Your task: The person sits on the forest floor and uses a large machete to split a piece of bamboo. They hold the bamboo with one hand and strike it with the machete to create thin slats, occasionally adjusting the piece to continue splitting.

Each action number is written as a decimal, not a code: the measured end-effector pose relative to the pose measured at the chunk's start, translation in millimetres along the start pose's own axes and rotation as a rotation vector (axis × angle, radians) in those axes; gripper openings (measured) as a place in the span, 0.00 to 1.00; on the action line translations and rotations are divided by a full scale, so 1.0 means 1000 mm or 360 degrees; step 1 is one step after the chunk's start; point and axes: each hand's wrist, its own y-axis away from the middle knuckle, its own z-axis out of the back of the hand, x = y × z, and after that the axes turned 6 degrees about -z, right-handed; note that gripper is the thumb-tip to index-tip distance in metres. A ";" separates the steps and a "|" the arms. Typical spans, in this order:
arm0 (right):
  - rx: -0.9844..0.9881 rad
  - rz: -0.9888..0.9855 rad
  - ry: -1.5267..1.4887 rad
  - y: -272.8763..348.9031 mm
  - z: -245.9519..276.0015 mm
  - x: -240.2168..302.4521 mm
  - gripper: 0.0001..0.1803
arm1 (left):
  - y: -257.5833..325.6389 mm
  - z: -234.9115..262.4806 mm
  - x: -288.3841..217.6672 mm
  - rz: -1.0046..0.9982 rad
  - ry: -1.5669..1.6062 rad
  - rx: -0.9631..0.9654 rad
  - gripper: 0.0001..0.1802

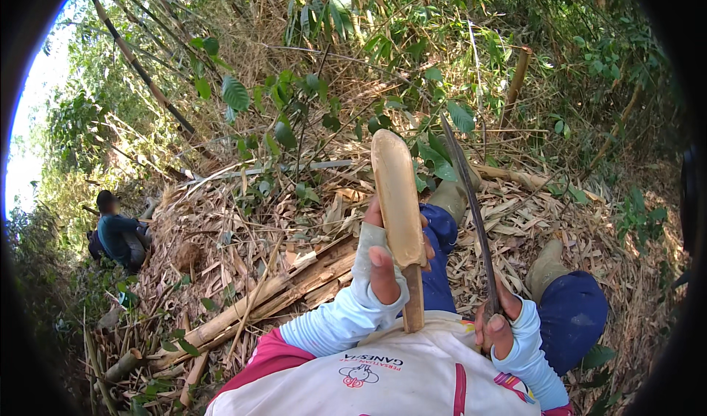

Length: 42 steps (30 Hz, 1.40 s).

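Note:
My left hand (384,272) is wrapped round a pale, paddle-shaped piece of bamboo (395,195), its fingers behind and its thumb to the near left. The piece stands upright, with a wide rounded upper part and a narrower darker handle that reaches down to my white shirt (331,379). In my right hand (502,326) is a machete (475,210), gripped low near my lap. Its long dark blade points up and leans left, apart from the bamboo piece. Light blue sleeves cover both wrists and part of the left palm.
My legs in blue trousers (578,316) stretch forward over dry bamboo leaves (508,232). Split bamboo lengths (258,305) lie at my left. Leafy stems (283,132) and a cut stump (518,81) stand ahead. Another person (118,232) sits far left.

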 end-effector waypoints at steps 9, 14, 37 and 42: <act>0.0098 0.0186 0.0423 0.004 -0.001 -0.009 0.35 | 0.001 -0.006 -0.009 0.0101 0.0080 -0.0103 0.64; 0.0075 -0.0026 0.0337 0.008 -0.002 0.000 0.31 | 0.001 -0.004 -0.011 0.0083 0.0052 -0.0094 0.62; -0.0319 0.0460 0.1985 0.015 0.073 0.050 0.36 | 0.006 -0.049 -0.004 0.0405 0.0052 0.0945 0.46; -0.0336 0.0540 0.2113 0.019 0.075 0.048 0.34 | 0.009 -0.059 0.003 0.0354 -0.0081 0.1091 0.39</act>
